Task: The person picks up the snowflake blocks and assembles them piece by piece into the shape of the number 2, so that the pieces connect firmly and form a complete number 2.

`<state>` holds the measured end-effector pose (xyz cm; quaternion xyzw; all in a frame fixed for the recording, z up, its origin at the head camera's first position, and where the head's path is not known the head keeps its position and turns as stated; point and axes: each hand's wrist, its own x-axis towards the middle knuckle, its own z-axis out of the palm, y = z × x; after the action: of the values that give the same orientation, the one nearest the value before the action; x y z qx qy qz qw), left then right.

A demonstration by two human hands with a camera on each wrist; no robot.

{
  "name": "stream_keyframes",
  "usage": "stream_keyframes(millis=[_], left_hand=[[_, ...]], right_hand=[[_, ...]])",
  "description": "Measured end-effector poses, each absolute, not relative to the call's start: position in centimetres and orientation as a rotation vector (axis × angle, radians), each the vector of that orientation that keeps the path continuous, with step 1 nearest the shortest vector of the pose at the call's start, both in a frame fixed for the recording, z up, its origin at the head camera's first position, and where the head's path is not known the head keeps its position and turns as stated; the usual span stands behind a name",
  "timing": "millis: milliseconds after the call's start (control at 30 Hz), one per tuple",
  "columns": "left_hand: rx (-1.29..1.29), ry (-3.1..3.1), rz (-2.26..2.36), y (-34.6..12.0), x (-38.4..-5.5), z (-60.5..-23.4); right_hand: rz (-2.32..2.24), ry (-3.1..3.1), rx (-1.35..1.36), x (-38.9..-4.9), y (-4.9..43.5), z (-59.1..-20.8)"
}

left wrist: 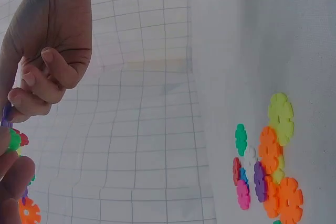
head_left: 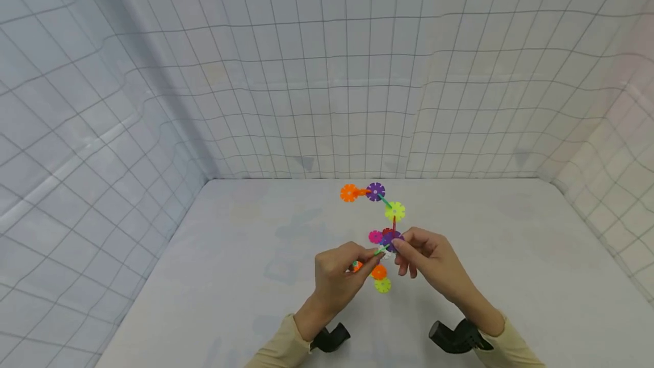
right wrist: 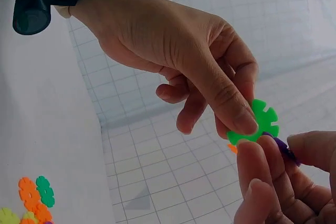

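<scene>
My left hand (head_left: 337, 271) pinches a bright green notched disc (right wrist: 266, 116) between thumb and forefinger. In my right hand (head_left: 431, 260), thumb and fingers pinch a purple notched disc (head_left: 392, 241). Green and purple meet edge to edge at an angle; how deeply their slots engage, I cannot tell. From the purple disc a linked chain runs up and away in the head view: a red disc (head_left: 394, 223) seen edge-on, a yellow-green disc (head_left: 395, 211), a teal one (head_left: 385, 201), another purple disc (head_left: 375, 191), then orange discs (head_left: 349, 192) at the end.
Below the hands, several loose notched discs lie clustered on the white table (head_left: 230, 277): orange (left wrist: 290, 200), yellow-green (left wrist: 281, 119), pink (left wrist: 243, 194), teal (left wrist: 240, 139), white, red, blue and purple. White gridded sheeting (head_left: 327, 101) stands around the back and sides.
</scene>
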<state>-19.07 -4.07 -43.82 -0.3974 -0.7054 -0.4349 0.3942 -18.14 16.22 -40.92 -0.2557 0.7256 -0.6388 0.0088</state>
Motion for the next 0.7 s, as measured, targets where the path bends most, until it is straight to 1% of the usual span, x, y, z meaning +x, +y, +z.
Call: stream_keyframes(millis=[133, 467, 567, 700], left_hand=[[-0.989, -1.807, -1.045, -4.3, -19.2, -43.7], [-0.986, -2.008, -0.945, -4.7, -19.8, -44.1], [-0.918, -2.167, -0.974, -5.0, -20.3, -44.7], [-0.757, -2.438, -1.035, -5.5, -21.1, -45.8]], right_hand=[[-2.008, 2.252, -0.703, -18.1, 16.0, -41.2], [-2.082, 2.321, -0.645, -18.5, 16.2, -41.5], [-2.104, 2.375, -0.604, -18.6, 16.4, -41.4], [-2.123, 2.402, -0.591, -18.7, 16.7, -41.2]])
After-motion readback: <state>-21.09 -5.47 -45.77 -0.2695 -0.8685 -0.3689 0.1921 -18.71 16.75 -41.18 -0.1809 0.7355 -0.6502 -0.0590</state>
